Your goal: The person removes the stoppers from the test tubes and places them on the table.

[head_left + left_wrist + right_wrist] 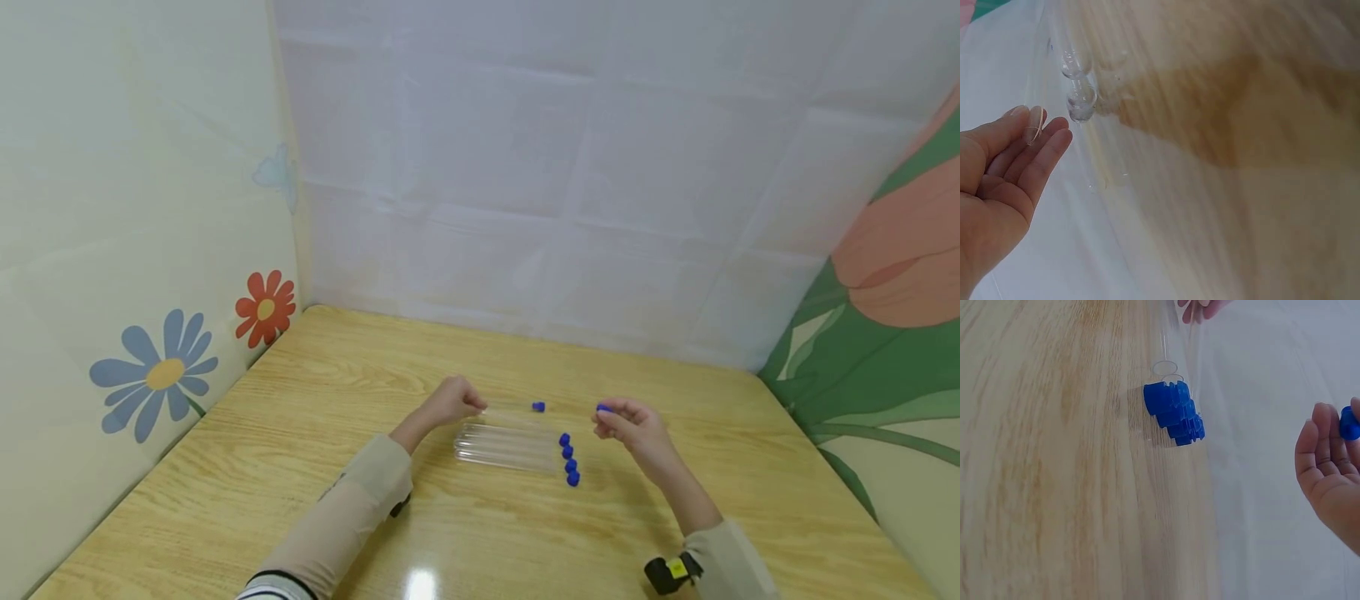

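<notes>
A clear test tube (517,415) is pinched at its rounded end between the thumb and fingers of my left hand (452,401); that end (1034,128) shows at the fingertips in the left wrist view. My right hand (637,433) pinches a small blue stopper (1349,424), held to the right of the tubes. Several more clear test tubes (506,448) lie side by side on the table, nearer the body than the held one. Off their open ends sits a row of several blue stoppers (567,452). Another blue stopper (538,407) lies alone, close to the held tube's far end.
The wood-grain table (247,500) meets a pale cloth backdrop (525,208) at the back. Flower-patterned panels stand at the left (150,250) and right (885,333). A black wrist camera (670,573) sits on the right forearm.
</notes>
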Demonstrator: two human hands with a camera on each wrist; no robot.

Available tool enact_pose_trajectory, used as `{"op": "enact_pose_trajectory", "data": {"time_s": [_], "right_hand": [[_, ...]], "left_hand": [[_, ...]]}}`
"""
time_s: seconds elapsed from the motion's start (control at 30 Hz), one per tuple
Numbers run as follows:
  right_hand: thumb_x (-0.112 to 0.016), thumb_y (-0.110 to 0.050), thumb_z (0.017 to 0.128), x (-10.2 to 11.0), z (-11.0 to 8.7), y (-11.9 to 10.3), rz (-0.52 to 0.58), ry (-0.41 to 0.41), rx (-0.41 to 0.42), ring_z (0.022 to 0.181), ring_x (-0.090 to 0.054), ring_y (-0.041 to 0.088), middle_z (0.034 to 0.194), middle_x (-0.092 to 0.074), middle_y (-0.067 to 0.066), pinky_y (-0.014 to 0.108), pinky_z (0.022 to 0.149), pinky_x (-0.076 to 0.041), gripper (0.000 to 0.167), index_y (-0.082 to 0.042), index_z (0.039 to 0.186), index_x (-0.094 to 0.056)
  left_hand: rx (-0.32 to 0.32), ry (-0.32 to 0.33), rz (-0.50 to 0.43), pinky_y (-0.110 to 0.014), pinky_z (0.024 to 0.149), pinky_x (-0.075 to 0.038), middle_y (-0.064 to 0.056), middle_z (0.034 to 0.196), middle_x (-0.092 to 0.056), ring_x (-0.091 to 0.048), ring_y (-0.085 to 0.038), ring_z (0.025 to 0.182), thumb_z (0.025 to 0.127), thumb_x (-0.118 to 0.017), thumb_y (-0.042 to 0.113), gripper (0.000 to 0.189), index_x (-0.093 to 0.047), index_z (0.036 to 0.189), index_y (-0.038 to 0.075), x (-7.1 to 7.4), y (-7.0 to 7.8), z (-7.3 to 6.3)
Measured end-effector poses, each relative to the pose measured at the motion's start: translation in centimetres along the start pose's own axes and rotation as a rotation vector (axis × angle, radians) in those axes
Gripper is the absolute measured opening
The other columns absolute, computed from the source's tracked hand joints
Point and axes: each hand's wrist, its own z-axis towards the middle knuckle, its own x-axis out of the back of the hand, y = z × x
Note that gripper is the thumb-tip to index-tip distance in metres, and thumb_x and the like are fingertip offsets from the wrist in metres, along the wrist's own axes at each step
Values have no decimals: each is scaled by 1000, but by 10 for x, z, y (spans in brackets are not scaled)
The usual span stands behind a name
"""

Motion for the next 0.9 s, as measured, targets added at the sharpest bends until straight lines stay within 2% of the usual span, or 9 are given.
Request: {"op": "enact_pose_trajectory", "data": {"time_s": [0.1, 0.33, 0.37, 0.5, 0.57, 0.6, 0.73, 0.83, 0.9], "right_hand": [[-54, -4, 88, 0, 0, 0, -12, 3, -8, 71, -61, 12, 84, -65, 7, 26, 68, -52, 9, -10, 92, -60], [-55, -5, 88, 1, 2, 1, -17, 10, -19, 71, -61, 12, 84, -65, 8, 27, 68, -52, 6, -5, 93, -60], [-55, -5, 88, 1, 2, 1, -12, 7, -20, 71, -61, 12, 84, -65, 8, 27, 68, -52, 7, -5, 93, -60], [-55, -4, 87, 1, 2, 2, -8, -10, -21, 71, -61, 12, 84, -65, 7, 27, 69, -52, 7, -7, 92, -60], [-55, -4, 88, 2, 1, 2, -15, -9, -25, 72, -61, 12, 85, -65, 7, 27, 69, -52, 8, -9, 92, -60], [-55, -5, 88, 2, 1, 2, -20, -9, -27, 72, -61, 12, 85, -65, 6, 27, 69, -52, 8, -9, 92, -60], [-54, -5, 88, 3, 1, 1, -21, -6, -32, 72, -61, 12, 84, -65, 5, 27, 69, -52, 7, -5, 93, -59], [-55, -4, 88, 3, 1, 1, -14, -5, -28, 72, -61, 12, 84, -65, 6, 27, 69, -52, 10, 1, 95, -58], [-55, -4, 88, 3, 1, 1, -14, -3, -28, 71, -61, 12, 84, -65, 5, 27, 68, -52, 8, -1, 94, -59]], "left_hand": [[-9, -7, 23, -29, 66, -52, -13, 83, -67, -64, -23, 77, 76, -65, -5, 10, -70, 85, -2, -6, -17, 7], [-177, 31, 192, -17, 56, -48, 7, 71, -66, -59, -4, 64, 69, -74, 7, 13, -73, 76, 18, -72, -147, 70], [-161, 33, 224, -18, 58, -49, 6, 73, -67, -60, -6, 66, 70, -74, 7, 13, -73, 77, 18, -69, -139, 66], [-135, 15, 253, -22, 59, -49, 2, 74, -67, -61, -11, 67, 69, -75, 7, 10, -73, 75, 14, -74, -137, 68], [-159, 17, 246, -20, 58, -48, 4, 73, -67, -59, -9, 65, 70, -74, 7, 10, -73, 73, 17, -68, -127, 63], [-188, 19, 234, -18, 55, -47, 6, 70, -66, -57, -6, 62, 69, -74, 7, 10, -73, 70, 18, -72, -137, 69], [-159, -14, 219, -20, 58, -48, 4, 71, -66, -58, -8, 65, 71, -70, 1, 14, -72, 69, 15, -45, -81, 45], [-56, -44, 224, -25, 64, -51, -5, 76, -67, -62, -18, 74, 73, -68, -5, 11, -72, 72, 5, -24, -30, 23], [-54, -30, 232, -26, 64, -51, -9, 77, -67, -63, -22, 75, 72, -66, -9, 11, -71, 74, 1, -18, -14, 14]]}}
